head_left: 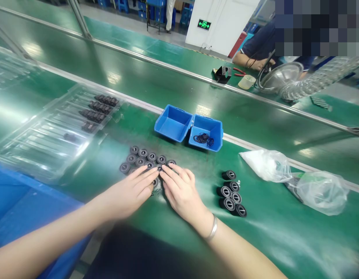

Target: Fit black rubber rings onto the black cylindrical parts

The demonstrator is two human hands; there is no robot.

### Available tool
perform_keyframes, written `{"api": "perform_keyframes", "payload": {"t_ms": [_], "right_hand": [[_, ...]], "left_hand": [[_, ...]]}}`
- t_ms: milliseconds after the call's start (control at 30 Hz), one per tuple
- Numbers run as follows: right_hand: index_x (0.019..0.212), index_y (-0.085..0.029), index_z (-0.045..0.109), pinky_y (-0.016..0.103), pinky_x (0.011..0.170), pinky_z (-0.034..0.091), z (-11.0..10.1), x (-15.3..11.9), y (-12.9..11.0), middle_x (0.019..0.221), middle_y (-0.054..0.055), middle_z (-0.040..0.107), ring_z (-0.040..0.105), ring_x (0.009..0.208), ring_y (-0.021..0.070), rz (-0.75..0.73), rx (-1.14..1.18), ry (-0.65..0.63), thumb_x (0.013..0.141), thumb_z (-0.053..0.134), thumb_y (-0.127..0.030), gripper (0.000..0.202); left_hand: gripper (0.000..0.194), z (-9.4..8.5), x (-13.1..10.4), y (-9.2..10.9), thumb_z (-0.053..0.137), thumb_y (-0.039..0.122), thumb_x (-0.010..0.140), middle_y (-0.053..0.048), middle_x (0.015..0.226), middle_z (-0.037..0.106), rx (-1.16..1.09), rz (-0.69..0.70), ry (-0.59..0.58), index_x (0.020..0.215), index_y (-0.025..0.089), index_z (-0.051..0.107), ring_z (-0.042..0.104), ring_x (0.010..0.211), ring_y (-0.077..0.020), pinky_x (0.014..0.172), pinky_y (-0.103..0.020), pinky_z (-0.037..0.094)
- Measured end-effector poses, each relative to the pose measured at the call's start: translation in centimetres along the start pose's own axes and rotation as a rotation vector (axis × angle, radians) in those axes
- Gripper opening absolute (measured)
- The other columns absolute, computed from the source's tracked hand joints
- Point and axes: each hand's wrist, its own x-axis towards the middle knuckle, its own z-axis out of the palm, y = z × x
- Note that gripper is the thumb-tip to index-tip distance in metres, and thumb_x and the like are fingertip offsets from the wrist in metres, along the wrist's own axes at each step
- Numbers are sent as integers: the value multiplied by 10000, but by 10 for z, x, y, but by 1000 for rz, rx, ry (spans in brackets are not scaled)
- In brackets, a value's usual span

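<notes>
My left hand [131,195] and my right hand [182,190] meet over the green work surface, fingers closed together around a black round part [156,183] that shows between them. Their fingertips cover some of its far side, so the exact grip is partly hidden. Just beyond the fingers, similar black round parts [140,162] with slotted tops stand in close rows. A second group of black cylindrical parts [229,204] is to the right of my right hand.
Two blue bins [173,123] stand behind the rows; the right one holds thin black rings [204,138]. A clear tray [55,143] with dark parts is left, a blue crate [25,209] below it. Plastic bags [266,164] lie right. Another person's hand [262,64] is across the rail.
</notes>
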Motion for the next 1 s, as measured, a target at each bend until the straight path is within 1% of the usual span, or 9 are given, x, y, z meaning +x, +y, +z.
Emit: {"api": "perform_keyframes", "payload": {"t_ms": [200, 367, 433, 500, 600, 733, 833, 900, 1000], "right_hand": [[1360, -161, 520, 473, 1121, 280, -2, -2, 4, 1416, 103, 546, 405, 1374, 240, -50, -19, -43, 966, 477, -154, 397], [1353, -146, 525, 507, 1157, 245, -3, 1, 2, 1415, 130, 540, 406, 1381, 249, -109, -45, -62, 960, 471, -157, 397], [1333, -154, 545, 498, 1157, 253, -6, 3, -1, 1392, 126, 562, 418, 1373, 246, -100, -53, -46, 949, 483, -155, 389], [1330, -162, 548, 475, 1149, 267, -14, 2, -3, 1390, 119, 564, 411, 1374, 241, -77, -69, -26, 943, 487, -158, 391], [1322, -177, 552, 438, 1082, 325, -35, -9, -2, 1387, 112, 560, 446, 1321, 248, 19, -138, 1, 951, 484, -189, 378], [1245, -175, 597, 453, 968, 359, -67, -44, 11, 1258, 136, 610, 516, 1148, 294, 276, -350, -10, 945, 515, -264, 324], [1228, -161, 603, 468, 905, 360, -79, -73, 25, 1139, 156, 621, 521, 1064, 321, 432, -524, -51, 933, 538, -303, 333], [1218, -158, 606, 463, 871, 358, -79, -86, 33, 1078, 153, 627, 522, 1012, 318, 473, -591, -62, 936, 540, -311, 327], [1186, -160, 617, 444, 848, 357, -74, -95, 39, 1035, 136, 631, 523, 966, 298, 456, -620, -42, 949, 530, -287, 283]], "left_hand": [[253, 1, 0, 2, 405, 21, 896, -273, 1308, 582, -22, -12, -29, 1030, 20, 619, 385, 1388, -348, 1126, -539, 395], [302, 0, 2, 0, 404, 14, 876, -241, 1346, 568, -78, -42, -64, 1091, 27, 616, 373, 1405, -306, 1138, -483, 396], [310, -3, 1, 0, 399, 7, 876, -224, 1349, 573, -85, -47, -50, 1089, 42, 621, 381, 1404, -288, 1152, -471, 377], [307, -6, -2, 6, 387, 4, 892, -214, 1355, 572, -86, -41, 4, 1071, 58, 630, 390, 1399, -283, 1165, -480, 345], [275, -8, -11, 19, 398, 53, 936, -187, 1373, 567, -141, 31, 67, 1041, 87, 650, 398, 1395, -289, 1188, -483, 287], [290, -1, -21, 30, 390, 71, 956, -162, 1341, 602, -158, 58, 39, 1045, 97, 665, 457, 1358, -255, 1184, -412, 299], [273, 5, -22, 30, 405, 52, 951, -190, 1331, 600, -130, 5, 38, 1053, 76, 658, 495, 1324, -273, 1137, -447, 367], [273, 5, -21, 31, 411, 51, 946, -180, 1298, 626, -148, -58, 61, 1056, 92, 658, 558, 1254, -269, 1077, -448, 435], [279, -1, -14, 35, 405, 80, 950, -121, 1124, 704, -312, -252, 73, 1057, 136, 656, 673, 1018, -182, 907, -305, 549]]}}
